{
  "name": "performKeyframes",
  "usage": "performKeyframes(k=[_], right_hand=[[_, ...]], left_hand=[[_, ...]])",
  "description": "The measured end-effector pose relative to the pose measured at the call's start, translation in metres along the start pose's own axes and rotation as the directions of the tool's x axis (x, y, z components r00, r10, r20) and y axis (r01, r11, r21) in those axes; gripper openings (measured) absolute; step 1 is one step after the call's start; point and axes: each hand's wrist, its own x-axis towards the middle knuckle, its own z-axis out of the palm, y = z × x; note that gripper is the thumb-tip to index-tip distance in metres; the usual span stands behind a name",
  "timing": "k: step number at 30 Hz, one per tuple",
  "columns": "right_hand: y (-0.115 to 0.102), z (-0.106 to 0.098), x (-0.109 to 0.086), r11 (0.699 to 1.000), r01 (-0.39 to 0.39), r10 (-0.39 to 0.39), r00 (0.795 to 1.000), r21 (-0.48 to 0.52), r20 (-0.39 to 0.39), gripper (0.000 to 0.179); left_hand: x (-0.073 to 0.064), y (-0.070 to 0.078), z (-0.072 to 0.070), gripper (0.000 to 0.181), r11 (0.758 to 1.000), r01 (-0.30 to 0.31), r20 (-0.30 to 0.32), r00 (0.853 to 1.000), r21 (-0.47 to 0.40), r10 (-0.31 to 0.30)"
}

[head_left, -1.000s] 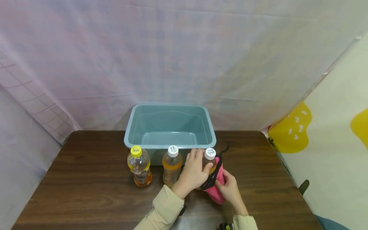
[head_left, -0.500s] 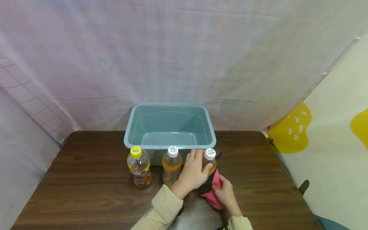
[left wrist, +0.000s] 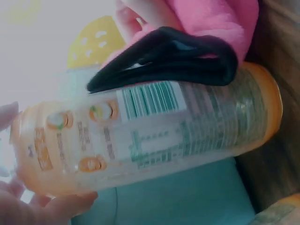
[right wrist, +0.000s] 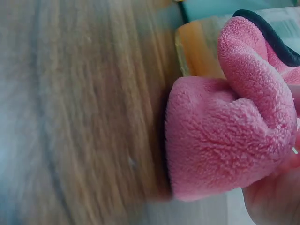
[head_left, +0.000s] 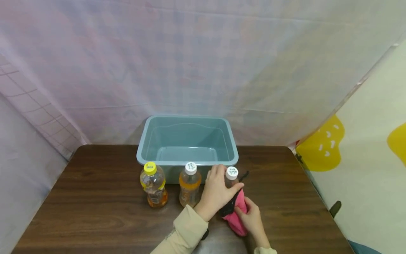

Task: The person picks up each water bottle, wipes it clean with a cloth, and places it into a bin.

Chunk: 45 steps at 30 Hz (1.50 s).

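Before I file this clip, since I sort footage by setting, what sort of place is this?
Probably a screened-off corner indoors, set up for tabletop work: a patterned sheet hangs behind a brown table, which bears a blue tub and some bottles.

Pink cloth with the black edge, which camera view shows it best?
The right wrist view: the pink cloth appears large, its fluffy texture clear. The left wrist view shows part of it and its black edge by the bottle; the head view shows it small, in the right hand.
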Motion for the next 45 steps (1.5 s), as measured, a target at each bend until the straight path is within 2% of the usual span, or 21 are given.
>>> performKeyframes(k=[2,5,11,16,21,25,31,36,41,45], right_hand=[[-0.003,-0.004,-0.004,1.000,-0.006,0.006,1.000,0.021,-0.020,0.032],[-0.004,-0.012,-0.010,0.999,-0.004,0.007,0.998,0.046,-0.064,0.034],[-0.007,-0.031,-0.016,0.995,0.034,-0.019,0.988,0.094,-0.156,0.029],[-0.017,-0.038,-0.017,0.990,0.017,0.010,0.981,0.142,-0.193,0.027],[-0.023,-0.040,-0.016,0.983,-0.016,0.056,0.975,0.183,-0.214,0.039],[-0.024,-0.040,-0.017,0.980,-0.049,0.091,0.973,0.193,-0.211,0.036],[-0.024,-0.038,-0.018,0.977,-0.068,0.110,0.973,0.202,-0.204,0.031],[-0.028,-0.039,-0.017,0.986,-0.043,0.078,0.973,0.161,-0.216,0.026],[-0.032,-0.041,-0.014,0.990,-0.003,0.037,0.970,0.139,-0.239,0.025],[-0.035,-0.042,-0.010,0.989,0.017,0.021,0.967,0.146,-0.256,0.025]], left_hand=[[-0.001,0.000,0.001,0.043,1.000,-0.008,-0.019,1.000,-0.007,0.008],[-0.003,-0.001,0.001,0.041,0.999,-0.005,-0.011,1.000,-0.035,0.005],[-0.004,-0.004,-0.004,0.053,1.000,-0.026,0.016,1.000,0.016,0.026],[-0.003,-0.005,-0.006,0.051,1.000,-0.027,0.019,0.999,-0.009,0.027],[-0.005,-0.004,-0.008,0.045,0.999,-0.015,0.046,0.999,-0.034,0.017],[-0.005,-0.005,-0.008,0.044,0.999,-0.007,0.053,0.999,-0.050,0.010],[-0.005,-0.008,-0.007,0.043,0.994,-0.027,0.070,0.997,-0.106,0.035],[-0.002,-0.010,-0.011,0.043,0.990,-0.054,0.095,0.993,-0.130,0.067],[0.000,-0.011,-0.014,0.045,0.990,-0.030,0.153,0.987,-0.138,0.051],[-0.001,-0.011,-0.012,0.041,0.987,-0.028,0.133,0.990,-0.155,0.049]])
